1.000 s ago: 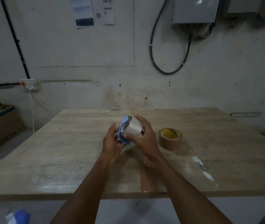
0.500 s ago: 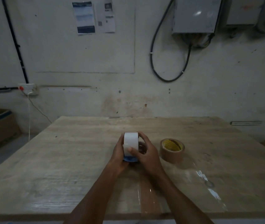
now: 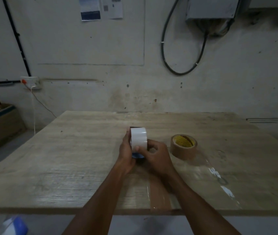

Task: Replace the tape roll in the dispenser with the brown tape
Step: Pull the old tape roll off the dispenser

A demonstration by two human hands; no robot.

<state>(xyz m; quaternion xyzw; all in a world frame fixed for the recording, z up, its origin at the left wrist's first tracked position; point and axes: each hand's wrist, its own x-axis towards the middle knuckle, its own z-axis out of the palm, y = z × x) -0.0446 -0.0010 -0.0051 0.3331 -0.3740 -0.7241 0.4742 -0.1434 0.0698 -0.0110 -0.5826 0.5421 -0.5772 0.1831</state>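
Both hands are closed around the white roll (image 3: 139,138), held upright between them. The left hand (image 3: 126,150) wraps its left side; the right hand (image 3: 157,156) presses a thumb on its face. A bit of the blue dispenser (image 3: 136,155) peeks out beneath. The brown tape (image 3: 184,147) lies flat on the table (image 3: 77,160), just right of the right hand.

A pale, wood-grained table (image 3: 84,158) fills the lower view, its front edge running across the bottom. Brown tape (image 3: 180,150) lies flat on it, hole up and yellow inside, to the right of the fingers (image 3: 154,144) and apart from them. Nearer than the fingers, a glossy strip (image 3: 158,195) is stuck to the top and reaches the front edge. Shiny patches (image 3: 227,192) lie further right.
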